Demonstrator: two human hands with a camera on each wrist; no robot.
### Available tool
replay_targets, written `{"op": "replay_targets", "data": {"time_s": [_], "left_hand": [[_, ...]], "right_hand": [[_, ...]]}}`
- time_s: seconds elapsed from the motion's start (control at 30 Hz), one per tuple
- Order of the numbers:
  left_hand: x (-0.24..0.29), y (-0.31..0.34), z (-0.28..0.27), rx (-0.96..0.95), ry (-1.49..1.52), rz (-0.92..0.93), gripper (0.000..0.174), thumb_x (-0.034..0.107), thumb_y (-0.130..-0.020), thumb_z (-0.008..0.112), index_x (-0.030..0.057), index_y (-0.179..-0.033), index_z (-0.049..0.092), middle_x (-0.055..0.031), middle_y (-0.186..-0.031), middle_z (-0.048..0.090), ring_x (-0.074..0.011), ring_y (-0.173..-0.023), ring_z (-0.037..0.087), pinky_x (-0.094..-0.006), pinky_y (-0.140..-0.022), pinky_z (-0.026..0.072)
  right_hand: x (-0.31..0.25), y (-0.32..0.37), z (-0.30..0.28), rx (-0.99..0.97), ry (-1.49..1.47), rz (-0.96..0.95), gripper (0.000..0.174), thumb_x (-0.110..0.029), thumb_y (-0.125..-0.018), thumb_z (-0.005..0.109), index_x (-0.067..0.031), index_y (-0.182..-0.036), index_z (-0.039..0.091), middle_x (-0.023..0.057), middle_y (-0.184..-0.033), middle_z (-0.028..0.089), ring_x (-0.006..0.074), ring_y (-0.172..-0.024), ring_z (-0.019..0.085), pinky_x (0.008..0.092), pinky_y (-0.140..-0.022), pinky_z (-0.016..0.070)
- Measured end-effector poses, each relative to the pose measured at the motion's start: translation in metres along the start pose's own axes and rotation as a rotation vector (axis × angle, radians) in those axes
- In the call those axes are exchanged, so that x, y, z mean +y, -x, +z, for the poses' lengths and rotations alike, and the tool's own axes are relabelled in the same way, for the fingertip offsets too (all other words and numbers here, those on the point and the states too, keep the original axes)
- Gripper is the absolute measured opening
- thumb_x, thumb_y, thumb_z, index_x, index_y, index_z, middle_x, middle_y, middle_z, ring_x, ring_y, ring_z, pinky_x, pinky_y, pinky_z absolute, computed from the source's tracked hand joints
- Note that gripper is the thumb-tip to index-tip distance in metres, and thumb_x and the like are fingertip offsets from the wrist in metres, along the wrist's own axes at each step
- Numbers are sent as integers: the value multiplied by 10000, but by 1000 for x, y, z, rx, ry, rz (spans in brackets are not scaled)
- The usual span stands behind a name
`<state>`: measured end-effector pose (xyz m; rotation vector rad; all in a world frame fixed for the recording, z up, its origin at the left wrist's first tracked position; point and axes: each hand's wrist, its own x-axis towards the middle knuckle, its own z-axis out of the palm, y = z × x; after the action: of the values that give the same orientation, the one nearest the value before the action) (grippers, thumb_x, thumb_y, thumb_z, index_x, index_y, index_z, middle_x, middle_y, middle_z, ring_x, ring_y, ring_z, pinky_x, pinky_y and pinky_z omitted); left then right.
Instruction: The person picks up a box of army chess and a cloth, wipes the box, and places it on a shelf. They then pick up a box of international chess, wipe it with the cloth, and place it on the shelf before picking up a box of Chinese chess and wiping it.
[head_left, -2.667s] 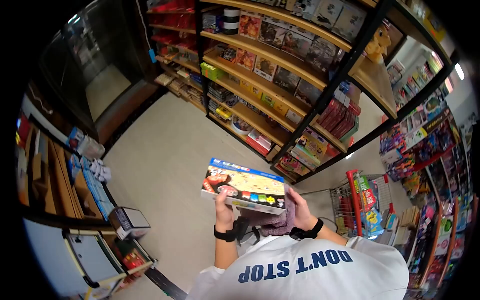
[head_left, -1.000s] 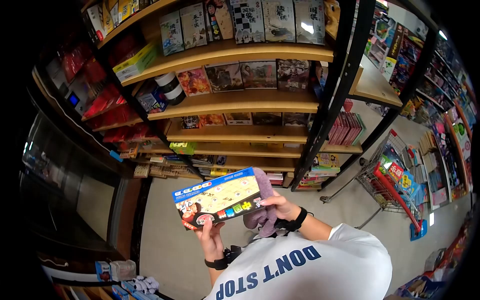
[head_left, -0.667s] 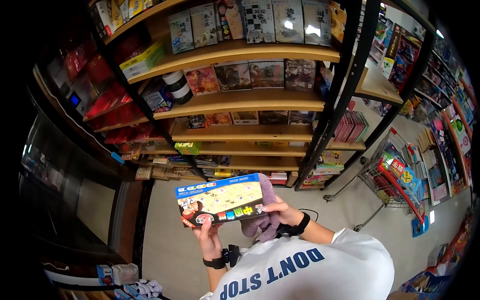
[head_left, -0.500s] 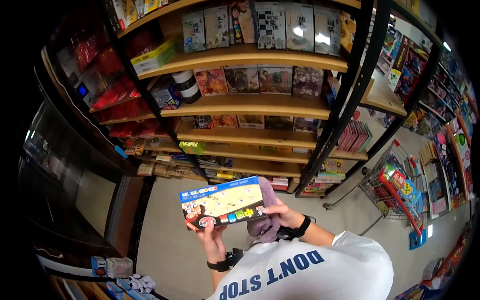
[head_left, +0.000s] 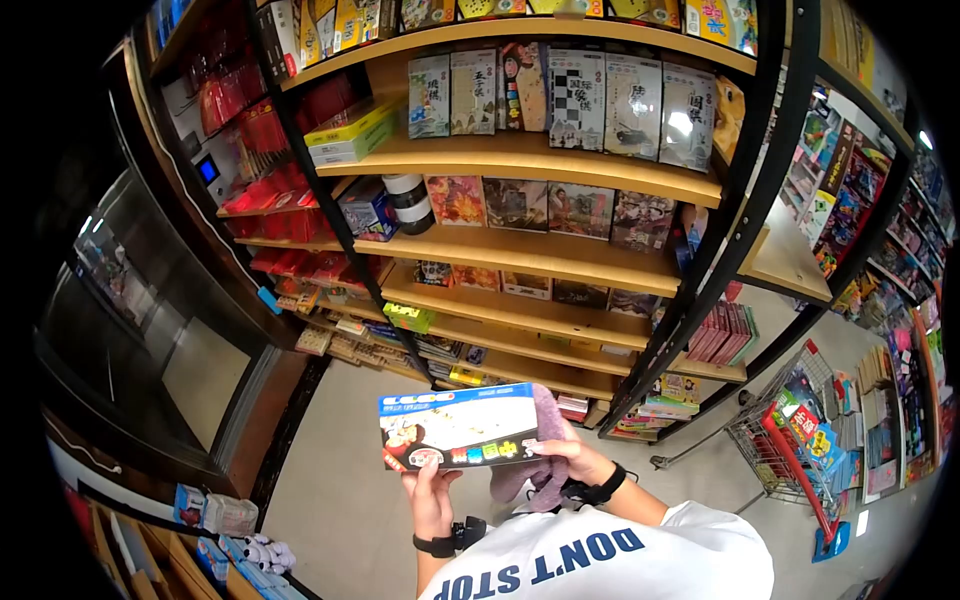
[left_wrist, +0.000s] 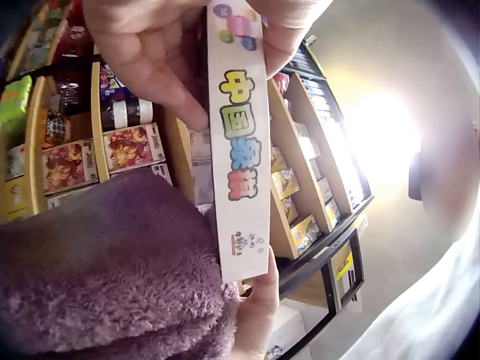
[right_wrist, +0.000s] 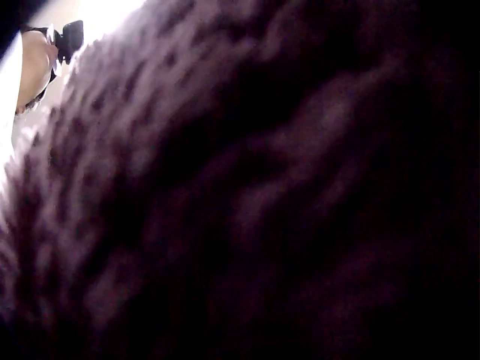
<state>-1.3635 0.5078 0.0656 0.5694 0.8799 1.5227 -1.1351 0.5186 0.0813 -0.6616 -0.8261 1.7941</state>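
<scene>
A flat Chinese chess box [head_left: 470, 428], blue along its far edge and black along its near one, is held in front of the body by both hands. My left hand [head_left: 432, 508] grips its near left edge, thumb on the printed face; in the left wrist view the fingers [left_wrist: 161, 79] lie behind the white lettered side. At the box's right end my right hand [head_left: 585, 462] lays its thumb on the face and also holds a purple fluffy cloth [head_left: 545, 480] that hangs below. That cloth [right_wrist: 247, 195] fills most of the right wrist view, hiding the right fingers.
Ahead stands a wooden shelf unit [head_left: 520, 245] with black posts and rows of boxed games [head_left: 578, 98]. A shopping cart [head_left: 785, 440] with goods is on the right. Dark glass doors [head_left: 175, 310] stand left, with cardboard [head_left: 140, 560] at the lower left.
Since the oldest frame the body has turned to face the shelf, and the cart now appears farther right. The box has levelled from its tilt. Both hands keep their hold.
</scene>
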Motion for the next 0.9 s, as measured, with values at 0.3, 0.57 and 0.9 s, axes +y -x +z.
{"op": "replay_targets", "data": {"time_s": [0.3,0.57,0.9], "left_hand": [[2,-31,46,-219,-41,-21,352,139,-813,603,41,-1131,490,-70,-1025,587,-175,-876,606,-323,-694,536],[42,-68,80,-317,-90,60,312,164,-844,597,14,-1100,498,-126,-1000,627,-200,-833,641,-344,-718,530],[75,-84,47,-209,33,179,378,40,-799,646,4,-1144,495,-114,-1038,613,-211,-878,630,-332,-747,515]], "right_hand": [[-35,13,-7,166,193,-208,639,-142,-753,690,25,-1290,386,83,-1186,517,146,-1043,499,276,-875,420],[-59,-14,-3,252,89,-401,471,-182,-795,621,44,-1185,485,107,-1083,591,157,-956,578,284,-856,445],[-40,-84,26,107,177,-355,581,-252,-763,689,35,-1210,454,86,-1085,567,144,-957,544,286,-856,430]]}}
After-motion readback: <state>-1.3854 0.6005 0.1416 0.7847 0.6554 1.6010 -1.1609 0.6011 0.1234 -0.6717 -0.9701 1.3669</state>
